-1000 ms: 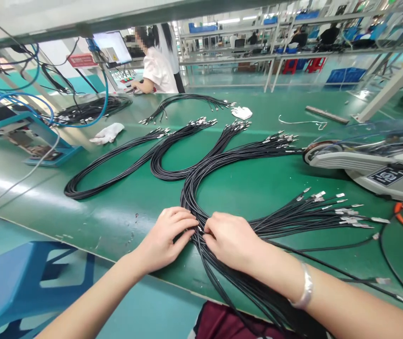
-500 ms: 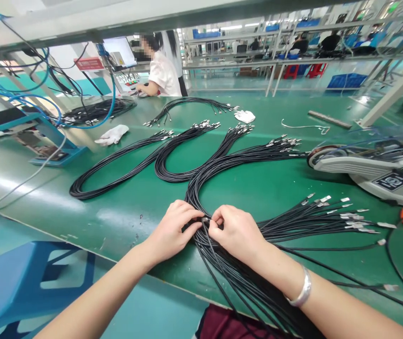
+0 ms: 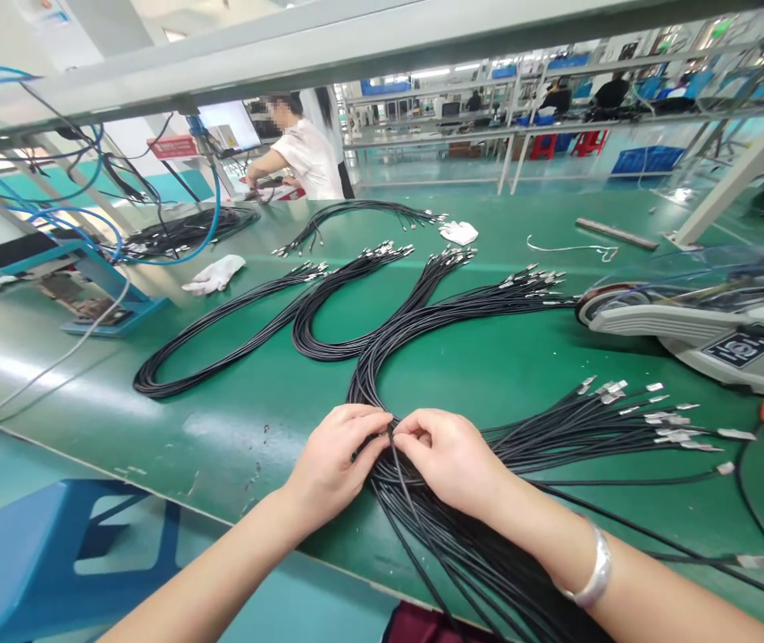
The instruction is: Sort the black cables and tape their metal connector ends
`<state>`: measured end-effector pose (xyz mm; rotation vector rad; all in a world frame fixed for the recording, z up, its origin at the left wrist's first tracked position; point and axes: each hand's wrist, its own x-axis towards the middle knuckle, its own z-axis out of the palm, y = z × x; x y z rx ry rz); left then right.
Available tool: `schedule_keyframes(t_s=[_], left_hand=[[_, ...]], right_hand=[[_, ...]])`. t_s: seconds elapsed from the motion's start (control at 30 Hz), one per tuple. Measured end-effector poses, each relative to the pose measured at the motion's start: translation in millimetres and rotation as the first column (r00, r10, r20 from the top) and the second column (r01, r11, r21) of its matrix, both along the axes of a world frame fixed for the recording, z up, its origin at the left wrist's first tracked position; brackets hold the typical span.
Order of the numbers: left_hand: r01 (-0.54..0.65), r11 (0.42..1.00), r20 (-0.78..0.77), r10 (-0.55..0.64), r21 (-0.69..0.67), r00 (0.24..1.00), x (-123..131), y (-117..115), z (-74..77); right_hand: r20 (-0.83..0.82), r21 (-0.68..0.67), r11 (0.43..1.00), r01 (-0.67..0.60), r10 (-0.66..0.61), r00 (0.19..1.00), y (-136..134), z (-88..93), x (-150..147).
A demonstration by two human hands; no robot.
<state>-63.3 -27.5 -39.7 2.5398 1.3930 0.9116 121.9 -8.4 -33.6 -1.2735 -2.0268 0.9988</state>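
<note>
My left hand [image 3: 338, 460] and my right hand [image 3: 452, 457] meet near the table's front edge, fingertips pinched on the end of a thin black cable [image 3: 401, 471]. The small tip between the fingers is mostly hidden. Under both hands lies a thick bundle of black cables [image 3: 435, 545], some running over the edge towards my lap. Many silver-tipped connectors [image 3: 673, 429] fan out to the right. Just beyond my hands, another curved cable bundle [image 3: 382, 353] stretches to the back right.
Looped cable bundles [image 3: 184, 387] and white gloves [image 3: 216, 274] lie on the green table [image 3: 234, 446]. A grey machine with a wheel [image 3: 696, 335] stands right, a blue-based press [image 3: 113, 313] left. A blue stool [image 3: 12, 545] is below; a person [image 3: 314, 156] works beyond.
The view has tilted slightly, so the scene sits a little lower. My fingertips have drawn closer together around the cable end, covering more of it. The person beyond has shifted their arm.
</note>
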Motion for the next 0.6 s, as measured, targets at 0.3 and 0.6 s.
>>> schedule_keyframes(t_s=[0.3,0.6], left_hand=[[0.213,0.973,-0.272,-0.229,-0.087,0.935,-23.4,36.7,21.6],[0.075,0.962,-0.357,-0.17,-0.263,0.919,-29.7,58.8,38.0]], right_hand=[[-0.004,-0.028,1.0,0.009,-0.009,1.0,8.6,18.3,6.9],[0.043,0.051,0.999,-0.004,0.001,0.999,-6.1,10.1,4.6]])
